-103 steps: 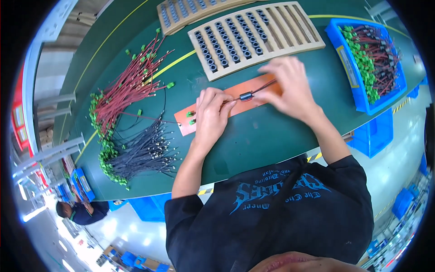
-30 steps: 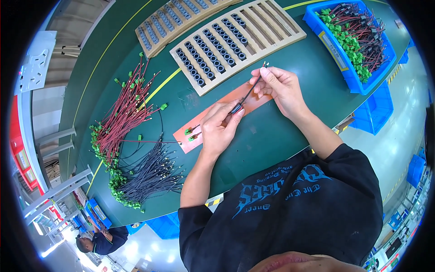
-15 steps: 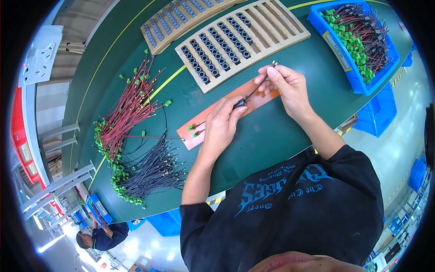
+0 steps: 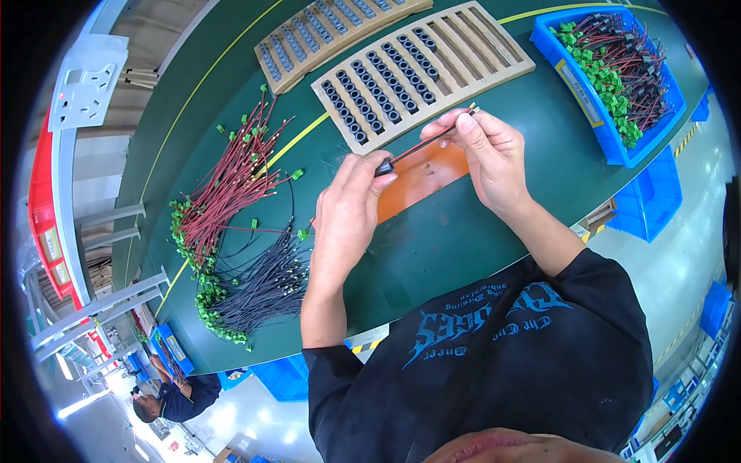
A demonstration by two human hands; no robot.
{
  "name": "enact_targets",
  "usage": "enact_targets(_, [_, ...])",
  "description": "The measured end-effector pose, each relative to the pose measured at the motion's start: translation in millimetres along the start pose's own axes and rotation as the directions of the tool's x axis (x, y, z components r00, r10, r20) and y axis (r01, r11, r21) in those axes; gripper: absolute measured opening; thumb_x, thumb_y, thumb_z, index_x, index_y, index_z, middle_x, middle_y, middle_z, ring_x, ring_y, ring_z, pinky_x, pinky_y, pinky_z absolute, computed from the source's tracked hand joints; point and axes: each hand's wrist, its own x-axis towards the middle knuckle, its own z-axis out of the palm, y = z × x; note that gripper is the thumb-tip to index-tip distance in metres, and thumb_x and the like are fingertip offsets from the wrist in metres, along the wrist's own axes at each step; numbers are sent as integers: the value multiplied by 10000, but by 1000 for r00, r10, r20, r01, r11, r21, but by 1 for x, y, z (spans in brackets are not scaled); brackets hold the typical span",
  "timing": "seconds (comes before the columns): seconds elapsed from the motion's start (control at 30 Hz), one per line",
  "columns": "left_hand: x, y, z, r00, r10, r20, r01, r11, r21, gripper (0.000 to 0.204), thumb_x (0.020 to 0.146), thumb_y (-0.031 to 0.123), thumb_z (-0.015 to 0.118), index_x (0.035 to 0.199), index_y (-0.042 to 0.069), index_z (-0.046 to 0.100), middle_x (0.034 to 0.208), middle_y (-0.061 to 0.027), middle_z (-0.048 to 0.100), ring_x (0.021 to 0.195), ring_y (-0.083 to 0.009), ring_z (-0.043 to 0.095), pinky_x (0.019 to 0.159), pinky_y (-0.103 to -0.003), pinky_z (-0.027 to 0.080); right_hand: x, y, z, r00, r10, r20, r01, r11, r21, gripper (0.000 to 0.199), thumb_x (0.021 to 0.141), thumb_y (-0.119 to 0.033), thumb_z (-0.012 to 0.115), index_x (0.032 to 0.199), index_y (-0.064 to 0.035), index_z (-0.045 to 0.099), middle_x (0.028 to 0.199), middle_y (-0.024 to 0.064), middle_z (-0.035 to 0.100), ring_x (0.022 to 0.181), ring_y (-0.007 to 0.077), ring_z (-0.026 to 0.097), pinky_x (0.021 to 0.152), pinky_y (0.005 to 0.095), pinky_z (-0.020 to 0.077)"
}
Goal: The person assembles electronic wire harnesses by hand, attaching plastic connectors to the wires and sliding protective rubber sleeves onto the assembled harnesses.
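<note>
My left hand (image 4: 345,208) is closed around a short black cylindrical plug (image 4: 384,167), gripping it between thumb and fingers. A red wire and a black wire (image 4: 424,144) run from that plug up to my right hand (image 4: 494,154). My right hand pinches the wires near their far ends, where small metal tips (image 4: 473,107) stick out past the thumb. Both hands are raised over an orange mat (image 4: 421,179) on the green table. Left of my left hand lie a bundle of red wires (image 4: 231,185) and a bundle of black wires (image 4: 258,289), both with green connectors.
Beyond my hands lies a wooden rack (image 4: 448,100) with rows of black round parts and some bare slots. Behind it is a second rack (image 4: 297,73) with grey parts. A blue bin (image 4: 594,127) of wired connectors stands far right. Another person (image 4: 181,395) works at lower left.
My left hand has shifted left with the plug, and more wire now shows between the hands. The green-ended wires on the mat are now hidden behind my left hand. The view has shifted slightly.
</note>
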Motion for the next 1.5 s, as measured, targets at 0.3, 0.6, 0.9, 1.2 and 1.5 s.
enact_targets(0.3, [-47,20,46,881,-307,361,472,512,-717,284,1068,177,498,1242,-34,578,935,-81,673,570,-88,560,541,-236,471,3,-2,-5,989,128,70,-127,992,-17,293,1050,-207,549,1103,44,690,922,128,745,846,159,716,669,244,522])
enact_targets(0.6, [-61,25,75,846,-390,363,488,294,-822,320,1074,195,496,1262,-53,571,932,-130,660,602,-133,618,546,-240,492,3,5,-7,971,222,86,-206,964,-166,309,1052,-220,545,1094,45,698,908,111,754,787,129,711,638,220,512])
enact_targets(0.9, [-54,19,87,886,-409,221,345,260,-902,294,1062,168,524,1243,-50,598,914,-95,657,560,-74,507,533,-206,395,-5,-1,4,960,253,124,-225,953,-203,281,1039,-234,577,1068,14,707,937,63,715,851,115,666,703,248,526])
enact_targets(1.2, [-64,19,70,960,-197,197,272,819,-505,399,918,83,710,1299,22,609,983,-114,716,862,-179,704,814,-322,559,-1,-9,-30,964,267,-14,-266,952,-154,286,1086,-284,458,959,-60,580,794,78,673,527,46,478,470,180,371])
enact_targets(1.5, [-72,8,74,963,265,42,-231,900,-369,356,784,-51,792,1125,9,707,1025,-127,711,877,-229,715,761,-326,584,9,-24,-56,944,325,-51,-329,940,-88,288,1079,-299,478,958,-62,590,754,79,653,494,42,453,440,181,347])
